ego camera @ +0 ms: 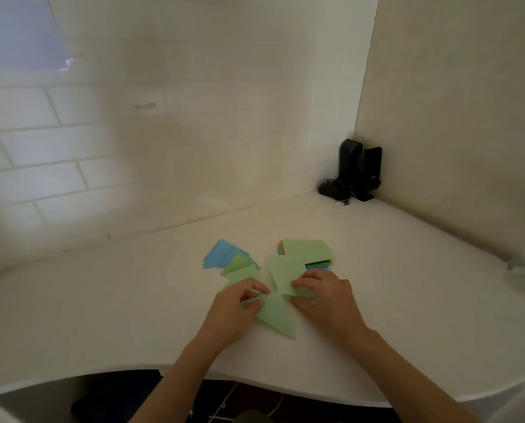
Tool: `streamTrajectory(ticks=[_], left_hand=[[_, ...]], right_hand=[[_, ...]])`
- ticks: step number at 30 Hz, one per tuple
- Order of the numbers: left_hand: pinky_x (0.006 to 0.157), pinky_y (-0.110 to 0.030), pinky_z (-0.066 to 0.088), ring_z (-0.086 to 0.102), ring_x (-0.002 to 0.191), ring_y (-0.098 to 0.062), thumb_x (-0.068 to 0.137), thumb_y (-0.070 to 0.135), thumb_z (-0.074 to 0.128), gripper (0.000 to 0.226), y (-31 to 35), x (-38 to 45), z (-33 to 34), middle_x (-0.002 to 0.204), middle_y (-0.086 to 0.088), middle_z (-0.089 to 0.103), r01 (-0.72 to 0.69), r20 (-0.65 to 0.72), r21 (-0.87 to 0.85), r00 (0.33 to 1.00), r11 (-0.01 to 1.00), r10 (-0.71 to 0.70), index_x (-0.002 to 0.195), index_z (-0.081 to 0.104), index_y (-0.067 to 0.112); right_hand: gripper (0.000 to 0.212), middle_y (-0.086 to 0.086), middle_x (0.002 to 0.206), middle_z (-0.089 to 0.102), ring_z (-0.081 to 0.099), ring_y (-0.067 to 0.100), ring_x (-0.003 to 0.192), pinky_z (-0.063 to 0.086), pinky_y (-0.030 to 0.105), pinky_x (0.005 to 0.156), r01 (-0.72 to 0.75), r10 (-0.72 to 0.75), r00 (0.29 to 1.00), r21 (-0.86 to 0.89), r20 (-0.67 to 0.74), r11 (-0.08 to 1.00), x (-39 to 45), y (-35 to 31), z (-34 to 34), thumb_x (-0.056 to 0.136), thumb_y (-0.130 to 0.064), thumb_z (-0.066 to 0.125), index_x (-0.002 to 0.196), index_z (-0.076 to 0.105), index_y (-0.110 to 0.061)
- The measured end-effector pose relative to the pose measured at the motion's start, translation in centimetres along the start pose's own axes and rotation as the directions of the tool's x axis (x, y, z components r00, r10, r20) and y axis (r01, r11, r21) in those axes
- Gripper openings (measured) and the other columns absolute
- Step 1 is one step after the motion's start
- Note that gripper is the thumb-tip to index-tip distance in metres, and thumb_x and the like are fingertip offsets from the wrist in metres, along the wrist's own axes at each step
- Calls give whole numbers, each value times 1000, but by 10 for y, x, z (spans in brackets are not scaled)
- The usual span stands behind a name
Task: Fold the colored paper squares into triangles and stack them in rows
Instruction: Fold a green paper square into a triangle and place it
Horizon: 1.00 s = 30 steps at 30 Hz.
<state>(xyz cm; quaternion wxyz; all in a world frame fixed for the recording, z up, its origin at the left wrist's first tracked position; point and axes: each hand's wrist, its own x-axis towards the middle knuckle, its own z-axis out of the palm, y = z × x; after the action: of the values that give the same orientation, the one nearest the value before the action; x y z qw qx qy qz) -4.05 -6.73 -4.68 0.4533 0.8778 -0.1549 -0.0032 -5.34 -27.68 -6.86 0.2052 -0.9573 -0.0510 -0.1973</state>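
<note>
Left hand (pixel 239 300) pinches the green sheet (pixel 278 315) at its left corner, right hand (pixel 319 293) pinches the raised flap just right of it; uneven pull could skew the crease, or nudge the folded triangles (pixel 236 264) beyond the left hand.

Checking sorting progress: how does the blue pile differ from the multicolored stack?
The blue pile is fanned, single-colored folded triangles, left of the hands; green triangles overlap its near edge. The multicolored stack is squared-up unfolded squares, green on top with orange and blue edges, beyond the right hand. Both rest on the white counter.
</note>
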Motion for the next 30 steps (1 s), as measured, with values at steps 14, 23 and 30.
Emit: streamTrajectory(ticks=[14,23,30], left_hand=[[65,-27,38,53,77,-12,82,13,66,11,-32,20,-4,83,8,61,18,-377,198,924,980,60,90,62,19],[75,-33,26,44,96,-26,79,18,70,15,-37,31,5,99,1,56,169,-469,359,883,918,21,89,62,24],[83,-27,37,45,93,-13,65,8,56,37,-2,16,18,98,11,51,-399,-183,280,871,873,456,98,59,26]], right_hand=[[27,-20,81,64,58,6,74,31,26,68,88,-116,983,-189,-145,978,-26,28,-16,80,-48,46,76,70,-37],[13,-20,87,65,60,2,80,31,22,74,121,-131,982,-75,-136,990,-40,29,-18,81,-34,50,83,63,-33],[33,-15,87,64,58,11,75,31,15,76,136,-133,988,30,-83,990,-41,41,-32,63,-9,57,86,51,-32]])
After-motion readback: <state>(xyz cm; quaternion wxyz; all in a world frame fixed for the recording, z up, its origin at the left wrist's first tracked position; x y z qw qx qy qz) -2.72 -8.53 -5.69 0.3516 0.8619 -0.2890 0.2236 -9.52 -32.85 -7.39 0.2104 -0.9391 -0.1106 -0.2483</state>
